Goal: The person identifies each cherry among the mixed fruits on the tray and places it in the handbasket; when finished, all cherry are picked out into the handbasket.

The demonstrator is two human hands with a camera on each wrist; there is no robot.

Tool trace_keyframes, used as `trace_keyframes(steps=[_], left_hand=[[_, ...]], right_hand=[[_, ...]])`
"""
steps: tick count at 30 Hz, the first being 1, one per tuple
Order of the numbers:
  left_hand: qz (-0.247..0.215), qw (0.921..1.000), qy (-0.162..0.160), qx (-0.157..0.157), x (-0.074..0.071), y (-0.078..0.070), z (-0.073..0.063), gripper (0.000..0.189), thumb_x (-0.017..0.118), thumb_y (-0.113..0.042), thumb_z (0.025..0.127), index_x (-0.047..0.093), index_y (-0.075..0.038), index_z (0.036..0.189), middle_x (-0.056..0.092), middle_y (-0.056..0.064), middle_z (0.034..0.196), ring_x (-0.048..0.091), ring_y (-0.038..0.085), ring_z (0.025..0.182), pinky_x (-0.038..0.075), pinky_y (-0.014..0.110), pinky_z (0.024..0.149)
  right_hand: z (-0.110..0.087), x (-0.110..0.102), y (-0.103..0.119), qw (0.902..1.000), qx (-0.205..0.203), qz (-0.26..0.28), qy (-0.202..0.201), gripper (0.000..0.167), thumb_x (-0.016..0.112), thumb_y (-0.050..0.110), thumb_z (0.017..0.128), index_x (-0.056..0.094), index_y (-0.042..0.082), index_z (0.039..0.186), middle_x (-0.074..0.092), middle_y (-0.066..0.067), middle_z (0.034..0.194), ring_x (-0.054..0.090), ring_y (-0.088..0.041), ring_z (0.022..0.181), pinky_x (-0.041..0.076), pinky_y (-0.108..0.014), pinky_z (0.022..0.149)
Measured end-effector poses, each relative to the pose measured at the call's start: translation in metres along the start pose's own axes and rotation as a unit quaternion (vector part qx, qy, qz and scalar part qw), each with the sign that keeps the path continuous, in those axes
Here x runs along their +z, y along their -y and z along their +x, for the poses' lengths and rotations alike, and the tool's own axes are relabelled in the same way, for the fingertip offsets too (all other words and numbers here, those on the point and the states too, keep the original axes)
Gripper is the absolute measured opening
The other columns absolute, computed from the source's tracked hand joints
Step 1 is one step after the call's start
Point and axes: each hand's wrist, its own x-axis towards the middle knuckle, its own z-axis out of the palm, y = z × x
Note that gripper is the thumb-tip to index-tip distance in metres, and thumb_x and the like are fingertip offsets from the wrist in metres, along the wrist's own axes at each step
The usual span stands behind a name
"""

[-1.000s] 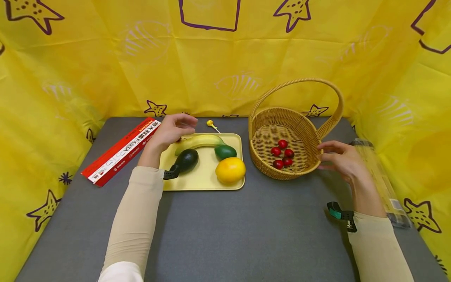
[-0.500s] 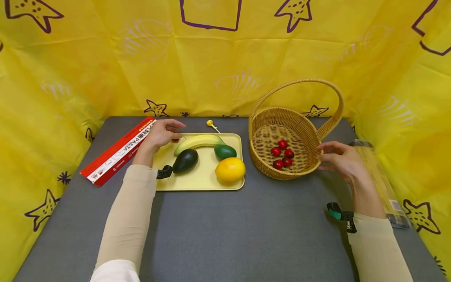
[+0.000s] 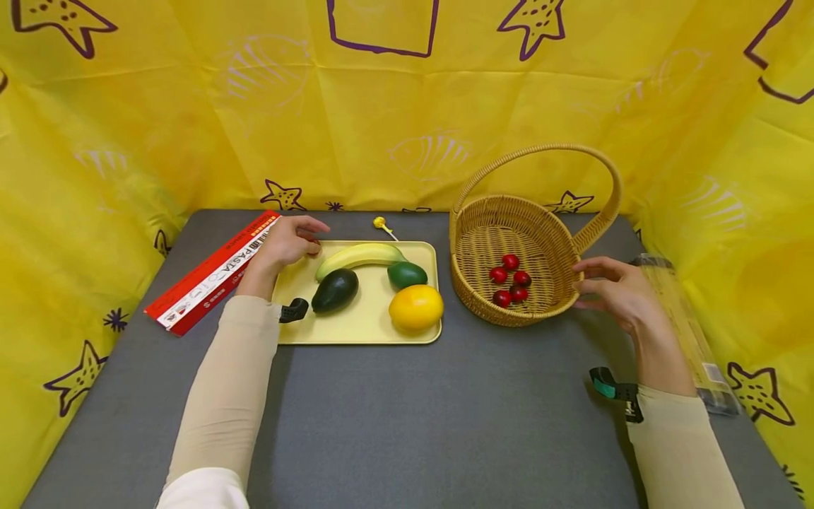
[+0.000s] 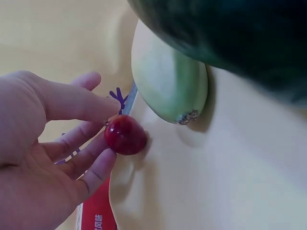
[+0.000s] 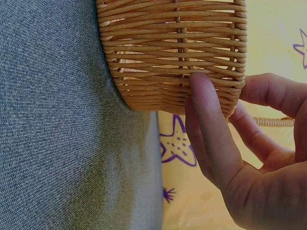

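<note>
My left hand (image 3: pixel 289 242) is at the back left corner of the cream tray (image 3: pixel 362 334), fingertips and thumb pinching a small red cherry (image 4: pixel 124 135) that sits at the tray's edge. Beside it on the tray lie a banana (image 3: pixel 359 256), a dark avocado (image 3: pixel 335 290), a smaller green fruit (image 3: pixel 407 274) and a yellow lemon (image 3: pixel 416 307). My right hand (image 3: pixel 620 290) grips the rim of a wicker basket (image 5: pixel 172 62), thumb and fingers on either side of the wall. Several red cherries (image 3: pixel 511 262) lie inside on its bottom.
A red pasta box (image 3: pixel 213 272) lies slanted left of the tray, partly behind my left hand. Behind the tray is a yellow lollipop (image 3: pixel 380 223). A clear flat package (image 3: pixel 689 332) lies at the right, beyond my right arm. Yellow cloth (image 3: pixel 381 106) surrounds the table.
My left hand has moved left and down from above the banana to the cherry at the tray's corner. The right hand keeps its grip on the basket.
</note>
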Motion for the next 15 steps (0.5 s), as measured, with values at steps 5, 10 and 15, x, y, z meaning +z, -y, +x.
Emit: trace_keyframes(steps=[5,10,15], left_hand=[[0.025,0.9997,0.000,0.000,0.0001,0.0036,0.0013,0.044,0.068,0.011,0.090,0.069,-0.004,0.131,0.065,0.024,0.133,0.063,0.035,0.111,0.051,0.029,0.077],[0.047,0.9989,0.001,-0.003,-0.0004,0.0061,0.0017,0.043,0.069,0.010,0.089,0.071,-0.004,0.129,0.065,0.022,0.134,0.062,0.035,0.115,0.049,0.029,0.078],[0.066,0.9978,-0.001,-0.007,-0.0016,0.0052,0.0003,0.041,0.071,0.006,0.089,0.071,-0.004,0.128,0.066,0.023,0.133,0.062,0.036,0.116,0.048,0.033,0.082]], right_hand=[[-0.0006,0.0004,0.0004,1.0000,0.001,0.006,0.000,0.024,0.069,0.002,0.098,0.071,0.018,0.115,0.064,0.004,0.107,0.072,-0.010,0.085,0.064,-0.032,0.073],[-0.0006,0.0005,0.0007,1.0000,0.002,-0.003,0.000,0.024,0.069,0.003,0.098,0.070,0.018,0.118,0.063,0.004,0.108,0.071,-0.010,0.087,0.064,-0.033,0.074],[-0.0008,0.0009,0.0010,1.0000,0.003,-0.003,0.001,0.024,0.068,0.003,0.099,0.070,0.018,0.117,0.063,0.003,0.109,0.072,-0.011,0.086,0.064,-0.033,0.075]])
